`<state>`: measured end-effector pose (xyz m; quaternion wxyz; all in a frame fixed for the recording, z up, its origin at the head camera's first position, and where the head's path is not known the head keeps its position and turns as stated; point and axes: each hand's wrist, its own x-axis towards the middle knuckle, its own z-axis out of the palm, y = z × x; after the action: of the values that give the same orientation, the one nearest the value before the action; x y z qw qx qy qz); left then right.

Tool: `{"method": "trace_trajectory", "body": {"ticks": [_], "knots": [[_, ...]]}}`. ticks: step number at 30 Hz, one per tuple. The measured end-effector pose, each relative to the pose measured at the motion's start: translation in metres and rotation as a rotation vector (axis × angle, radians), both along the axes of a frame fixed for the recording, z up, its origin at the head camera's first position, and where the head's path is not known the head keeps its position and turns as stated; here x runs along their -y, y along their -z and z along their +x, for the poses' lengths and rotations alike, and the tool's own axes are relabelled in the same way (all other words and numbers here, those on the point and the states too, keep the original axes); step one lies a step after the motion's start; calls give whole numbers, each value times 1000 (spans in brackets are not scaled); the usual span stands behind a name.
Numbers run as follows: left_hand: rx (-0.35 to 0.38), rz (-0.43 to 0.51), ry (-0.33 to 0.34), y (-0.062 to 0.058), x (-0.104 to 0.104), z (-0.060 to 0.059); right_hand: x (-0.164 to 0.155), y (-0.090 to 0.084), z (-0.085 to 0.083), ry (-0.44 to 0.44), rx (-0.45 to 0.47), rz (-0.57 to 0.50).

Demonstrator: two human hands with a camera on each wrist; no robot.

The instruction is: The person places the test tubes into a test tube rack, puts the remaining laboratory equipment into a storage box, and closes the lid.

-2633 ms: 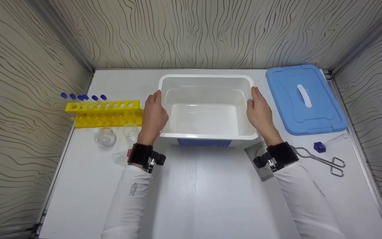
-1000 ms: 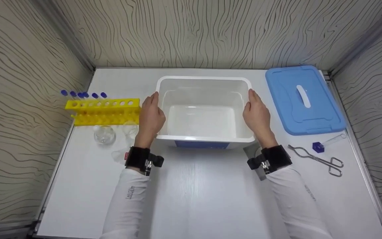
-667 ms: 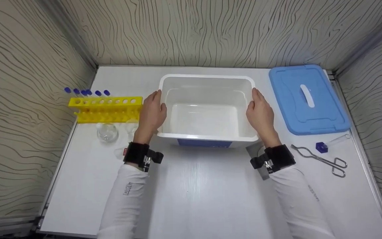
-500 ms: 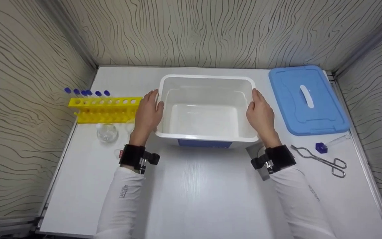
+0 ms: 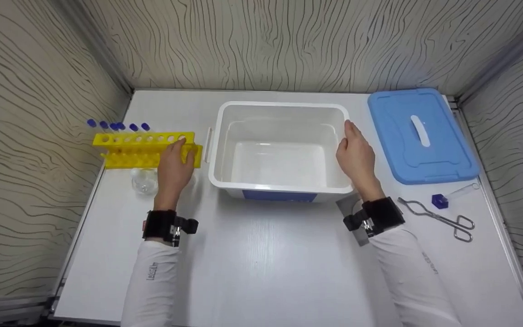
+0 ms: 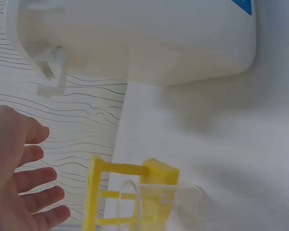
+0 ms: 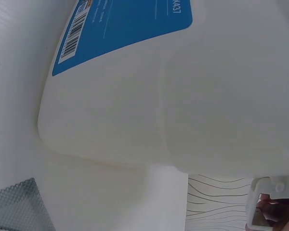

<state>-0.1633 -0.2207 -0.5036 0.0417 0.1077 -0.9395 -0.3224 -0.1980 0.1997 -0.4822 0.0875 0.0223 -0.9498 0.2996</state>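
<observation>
A white plastic storage bin [image 5: 284, 187] with a blue label stands at the middle of the table, its lid off. My right hand [image 5: 357, 156] grips the bin's right side; in the right wrist view its fingers show through the white side handle [image 7: 253, 207]. Away from the bin, my left hand [image 5: 174, 172] hovers by the right end of a yellow test tube rack [image 5: 125, 159], fingers loosely spread and holding nothing. The bin's left handle [image 5: 208, 144] is bare. Below those fingers in the left wrist view stands a clear beaker [image 6: 183, 204], mostly hidden from the head view.
Test tubes with blue caps [image 5: 133, 127] stand in the rack. A round glass flask [image 5: 143, 182] sits in front of it. On the right lie a blue lid [image 5: 425, 163], a measuring cylinder [image 5: 459, 194], metal tongs [image 5: 438, 218] and a grey wire gauze [image 5: 345, 206].
My left hand has let go of the bin's left side and moved left to the test tube rack. The right hand keeps its hold, and the bin stays about where it was.
</observation>
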Motion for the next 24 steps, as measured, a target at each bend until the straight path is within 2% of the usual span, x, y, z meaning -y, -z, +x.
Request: {"method": "trace_trajectory", "body": {"ticks": [7,10,15,24], "knots": [[86,-50,-23,27,14,4,1,0,-1,0,17,21],[126,-51,-24,35,17,7,2,-1,0,4,24,28],[171,-37,-33,38,18,7,2,-3,0,4,25,27],[159,-68,-36,44,17,8,1,-3,2,3,29,21]]}}
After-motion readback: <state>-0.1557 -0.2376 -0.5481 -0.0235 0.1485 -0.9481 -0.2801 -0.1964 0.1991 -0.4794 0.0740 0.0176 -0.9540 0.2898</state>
